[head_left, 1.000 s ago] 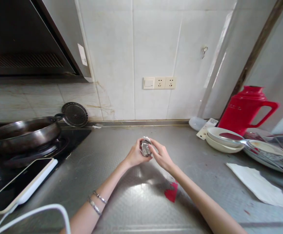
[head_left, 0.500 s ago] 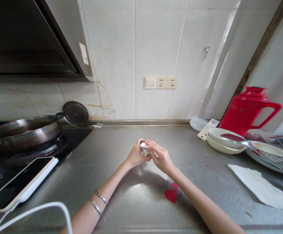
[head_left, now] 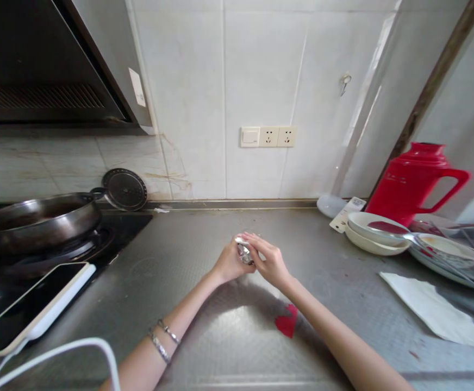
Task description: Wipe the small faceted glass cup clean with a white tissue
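A small crumpled piece of silver foil [head_left: 245,253] is held above the metal countertop [head_left: 172,255], near the middle of the view. My left hand [head_left: 231,262] curls round it from the left and below. From the right, my right hand [head_left: 270,262] closes over its upper side, with the fingertips pressing on the foil. Whether the foil wraps something cannot be seen. On the counter below, beside my right forearm, lies a red paper scrap [head_left: 286,321] with a jagged edge.
A steel pan [head_left: 45,222] stands on the black stove at left, near a phone [head_left: 33,307] with a white cable [head_left: 74,345]. At right are a red thermos [head_left: 409,184], stacked bowls [head_left: 378,245], dishes and a white paper sheet [head_left: 436,309].
My fingers have shifted slightly over the foil, and it is turned a little differently in my hands. The whole view has moved very slightly.
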`<act>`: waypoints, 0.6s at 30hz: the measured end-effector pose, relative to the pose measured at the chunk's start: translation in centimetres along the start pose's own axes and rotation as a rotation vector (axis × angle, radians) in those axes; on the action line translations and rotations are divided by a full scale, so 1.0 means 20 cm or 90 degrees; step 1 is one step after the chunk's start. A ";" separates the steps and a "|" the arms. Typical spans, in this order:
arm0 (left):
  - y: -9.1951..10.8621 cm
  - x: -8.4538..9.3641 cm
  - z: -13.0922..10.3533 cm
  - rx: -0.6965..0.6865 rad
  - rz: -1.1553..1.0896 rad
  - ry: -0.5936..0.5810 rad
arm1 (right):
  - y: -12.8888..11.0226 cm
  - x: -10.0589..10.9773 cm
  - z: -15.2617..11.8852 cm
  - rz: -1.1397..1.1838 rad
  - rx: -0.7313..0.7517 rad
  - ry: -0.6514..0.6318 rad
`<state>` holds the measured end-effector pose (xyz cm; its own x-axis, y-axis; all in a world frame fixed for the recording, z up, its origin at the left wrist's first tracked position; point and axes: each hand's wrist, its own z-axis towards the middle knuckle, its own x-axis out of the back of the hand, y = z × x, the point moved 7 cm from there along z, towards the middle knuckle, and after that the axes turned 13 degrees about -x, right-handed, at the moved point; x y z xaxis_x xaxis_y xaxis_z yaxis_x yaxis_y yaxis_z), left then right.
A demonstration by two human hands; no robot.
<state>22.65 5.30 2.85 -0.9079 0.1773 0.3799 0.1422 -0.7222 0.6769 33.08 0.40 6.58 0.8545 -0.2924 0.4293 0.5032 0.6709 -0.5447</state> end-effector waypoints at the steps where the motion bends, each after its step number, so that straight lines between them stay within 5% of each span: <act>1: -0.01 0.00 0.01 -0.007 -0.002 0.006 | -0.03 -0.01 -0.01 -0.010 0.035 -0.019; 6: -0.03 0.02 0.01 0.021 -0.051 0.046 | -0.08 -0.02 -0.02 -0.016 0.113 -0.047; 14: 0.03 0.00 -0.01 0.038 0.028 -0.012 | 0.10 0.06 0.04 0.053 -0.179 0.049; 18: 0.01 0.01 0.00 0.040 0.051 0.001 | 0.05 0.05 0.03 0.034 -0.085 0.036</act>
<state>22.55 5.13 2.95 -0.8932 0.1201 0.4333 0.2385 -0.6904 0.6830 34.34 1.10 6.84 0.8843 -0.2999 0.3580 0.4668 0.5910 -0.6579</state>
